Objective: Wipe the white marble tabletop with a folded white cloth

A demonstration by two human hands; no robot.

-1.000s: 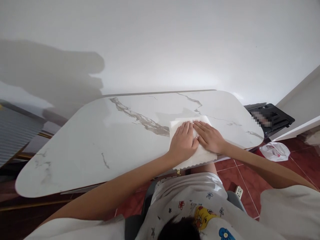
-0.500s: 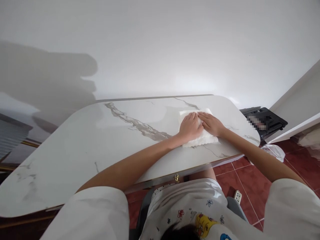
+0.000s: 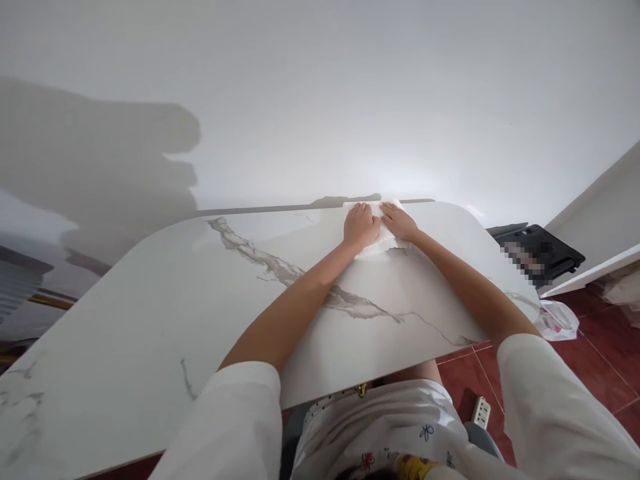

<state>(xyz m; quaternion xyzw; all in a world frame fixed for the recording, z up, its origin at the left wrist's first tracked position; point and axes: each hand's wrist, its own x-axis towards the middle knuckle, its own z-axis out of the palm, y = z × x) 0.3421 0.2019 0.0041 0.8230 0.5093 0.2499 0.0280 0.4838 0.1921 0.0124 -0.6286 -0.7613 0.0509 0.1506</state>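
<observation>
A white cloth or paper towel [image 3: 379,249] lies spread on the white marble-patterned table [image 3: 240,307], at its far edge by the wall. My left hand [image 3: 361,225] rests flat on the cloth's left half, fingers pointing toward the wall. Just beside it, my right hand [image 3: 399,221] presses on the right half with its fingers stretched out. Both palms hide much of the cloth, and its far edge reaches the back rim of the tabletop. Both arms are extended forward across the table.
A white wall [image 3: 320,100] borders the table's far side. To the right are a black case-like object [image 3: 555,250], partly blurred, and a plastic bag [image 3: 557,321]. A white power strip [image 3: 481,413] lies on the red tiled floor [image 3: 463,380].
Both hands have slid the cloth away from me and slightly left, from the middle of the table's right part to the far edge. The view has shifted a little.
</observation>
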